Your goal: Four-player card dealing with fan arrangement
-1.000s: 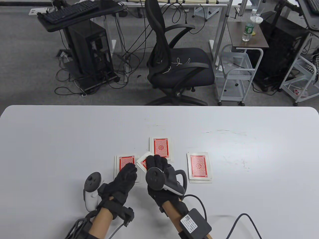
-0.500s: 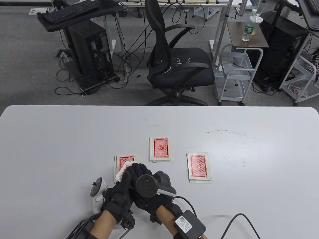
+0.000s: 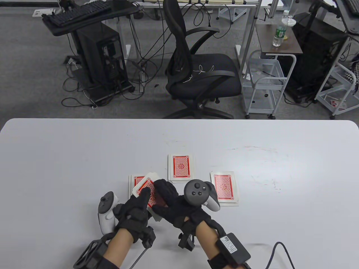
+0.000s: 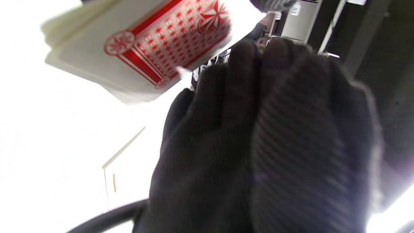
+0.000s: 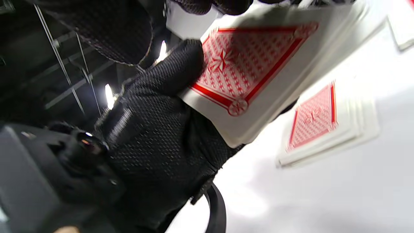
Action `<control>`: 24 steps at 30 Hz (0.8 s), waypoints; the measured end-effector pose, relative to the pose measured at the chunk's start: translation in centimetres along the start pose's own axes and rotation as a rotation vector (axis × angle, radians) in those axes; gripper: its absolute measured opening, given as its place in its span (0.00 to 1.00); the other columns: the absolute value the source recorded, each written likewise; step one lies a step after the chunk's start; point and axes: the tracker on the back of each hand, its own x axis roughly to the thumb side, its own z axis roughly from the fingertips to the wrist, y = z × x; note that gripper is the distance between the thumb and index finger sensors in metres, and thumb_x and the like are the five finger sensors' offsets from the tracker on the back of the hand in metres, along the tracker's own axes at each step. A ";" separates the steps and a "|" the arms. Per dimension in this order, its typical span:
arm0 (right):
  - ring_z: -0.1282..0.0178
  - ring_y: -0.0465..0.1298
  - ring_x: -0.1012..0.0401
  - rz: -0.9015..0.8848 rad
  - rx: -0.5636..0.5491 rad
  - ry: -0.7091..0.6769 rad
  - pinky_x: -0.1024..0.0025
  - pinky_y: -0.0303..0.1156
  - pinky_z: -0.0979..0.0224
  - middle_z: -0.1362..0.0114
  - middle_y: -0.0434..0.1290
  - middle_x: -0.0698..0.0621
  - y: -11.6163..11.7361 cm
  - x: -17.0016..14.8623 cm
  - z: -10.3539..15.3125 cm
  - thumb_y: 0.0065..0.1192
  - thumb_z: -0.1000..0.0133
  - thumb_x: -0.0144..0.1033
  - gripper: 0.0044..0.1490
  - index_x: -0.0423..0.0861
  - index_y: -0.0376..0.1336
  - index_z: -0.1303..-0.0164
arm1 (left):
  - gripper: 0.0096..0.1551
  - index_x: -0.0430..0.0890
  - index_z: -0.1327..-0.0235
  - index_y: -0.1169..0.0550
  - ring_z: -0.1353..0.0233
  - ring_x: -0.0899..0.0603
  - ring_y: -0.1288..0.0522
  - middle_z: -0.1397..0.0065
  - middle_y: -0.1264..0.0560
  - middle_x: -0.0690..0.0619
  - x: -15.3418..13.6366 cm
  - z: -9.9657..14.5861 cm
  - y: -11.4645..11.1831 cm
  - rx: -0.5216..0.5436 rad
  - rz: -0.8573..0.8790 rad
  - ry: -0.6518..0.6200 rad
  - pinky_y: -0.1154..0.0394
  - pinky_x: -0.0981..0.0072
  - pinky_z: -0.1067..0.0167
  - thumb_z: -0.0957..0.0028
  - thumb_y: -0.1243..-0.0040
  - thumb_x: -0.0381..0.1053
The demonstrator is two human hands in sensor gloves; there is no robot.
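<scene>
A deck of red-backed cards [image 3: 148,188] is held tilted just above the table [image 3: 84,157], over the left pile [image 3: 134,179]. My left hand [image 3: 141,197] cradles the deck from below with its thumb [image 5: 181,64] on the top card [image 5: 258,58]. My right hand [image 3: 162,199] grips the deck from the right, its fingers lying across the back and its thumb at the near corner. The middle pile [image 3: 181,167] and the right pile [image 3: 224,188] lie face down on the table. In the left wrist view the deck [image 4: 168,42] shows above blurred gloved fingers [image 4: 258,136].
An office chair [image 3: 202,75] stands beyond the table's far edge, with a white wire cart [image 3: 265,84] to its right. The piles sit close together near the front middle; the right hand's tracker [image 3: 199,193] hangs beside the right pile.
The right hand drew back from between the left and middle piles to join the left hand. It has rolled so its tracker faces up, and the deck now shows between both hands.
</scene>
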 end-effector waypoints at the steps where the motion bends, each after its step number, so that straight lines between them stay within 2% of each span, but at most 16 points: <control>1: 0.20 0.41 0.29 -0.024 -0.053 0.019 0.34 0.44 0.28 0.19 0.39 0.30 -0.4 0.0 0.6 0.56 0.34 0.41 0.47 0.37 0.38 0.17 | 0.33 0.49 0.22 0.44 0.28 0.33 0.24 0.21 0.35 0.49 0.8 -0.1 -0.4 0.021 -0.031 -0.010 0.22 0.46 0.37 0.38 0.55 0.56; 3: 0.20 0.51 0.29 -0.043 -0.176 0.062 0.35 0.52 0.28 0.20 0.47 0.30 -1.0 -0.2 1.9 0.56 0.35 0.38 0.41 0.38 0.44 0.17 | 0.33 0.49 0.22 0.44 0.28 0.33 0.24 0.21 0.34 0.49 1.9 -0.3 -1.1 0.059 -0.129 -0.045 0.22 0.46 0.38 0.38 0.54 0.56; 5: 0.22 0.56 0.28 -0.089 -0.196 0.092 0.35 0.57 0.30 0.21 0.50 0.29 -1.0 -0.8 2.4 0.57 0.36 0.33 0.40 0.37 0.46 0.17 | 0.33 0.50 0.22 0.44 0.28 0.34 0.23 0.21 0.35 0.49 2.5 -0.4 -2.0 0.086 -0.217 -0.086 0.22 0.46 0.37 0.38 0.54 0.56; 8: 0.23 0.48 0.26 -0.146 -0.086 0.132 0.32 0.53 0.30 0.21 0.40 0.27 -0.4 -1.8 2.5 0.58 0.36 0.31 0.47 0.35 0.37 0.17 | 0.33 0.50 0.21 0.45 0.26 0.33 0.26 0.20 0.37 0.49 1.9 -0.5 -3.5 0.098 -0.243 -0.096 0.23 0.45 0.36 0.38 0.55 0.57; 12: 0.22 0.42 0.25 0.036 0.009 0.156 0.30 0.49 0.29 0.22 0.33 0.27 0.3 -2.2 2.5 0.63 0.39 0.28 0.54 0.36 0.31 0.19 | 0.37 0.49 0.19 0.49 0.23 0.30 0.35 0.20 0.47 0.45 1.1 -0.9 -5.1 0.011 -0.218 -0.064 0.28 0.41 0.33 0.38 0.54 0.57; 16: 0.22 0.44 0.24 0.142 -0.039 0.145 0.29 0.51 0.29 0.23 0.33 0.26 0.8 -1.9 2.5 0.67 0.41 0.28 0.57 0.35 0.30 0.20 | 0.53 0.45 0.20 0.61 0.21 0.25 0.47 0.21 0.60 0.41 0.9 -1.0 -5.8 -0.106 -0.135 -0.054 0.37 0.37 0.30 0.43 0.47 0.63; 18: 0.22 0.50 0.25 0.217 -0.116 0.138 0.31 0.56 0.30 0.22 0.37 0.26 0.8 -1.8 2.6 0.67 0.41 0.27 0.56 0.34 0.32 0.20 | 0.61 0.43 0.22 0.65 0.22 0.23 0.52 0.22 0.64 0.39 1.0 -1.0 -6.2 -0.165 -0.116 -0.067 0.40 0.36 0.29 0.47 0.44 0.66; 20: 0.25 0.61 0.28 0.258 -0.269 0.144 0.36 0.65 0.32 0.23 0.47 0.27 0.5 -1.8 3.0 0.69 0.42 0.27 0.52 0.34 0.39 0.19 | 0.66 0.43 0.24 0.69 0.21 0.23 0.59 0.22 0.69 0.40 1.3 -1.0 -6.5 -0.280 -0.142 -0.047 0.45 0.36 0.26 0.50 0.45 0.71; 21: 0.27 0.65 0.29 0.229 -0.311 0.136 0.37 0.68 0.34 0.23 0.50 0.27 0.2 -1.9 3.1 0.69 0.42 0.27 0.50 0.34 0.42 0.19 | 0.67 0.43 0.24 0.70 0.22 0.23 0.60 0.23 0.70 0.40 1.5 -0.9 -6.6 -0.309 -0.162 -0.063 0.48 0.37 0.25 0.51 0.46 0.72; 24: 0.32 0.75 0.36 0.118 -0.461 0.157 0.44 0.75 0.39 0.27 0.62 0.32 -1.5 -2.7 3.9 0.64 0.41 0.24 0.37 0.38 0.52 0.22 | 0.66 0.42 0.22 0.67 0.22 0.23 0.58 0.21 0.66 0.39 1.9 -0.8 -6.4 -0.313 -0.144 -0.083 0.45 0.38 0.25 0.52 0.47 0.73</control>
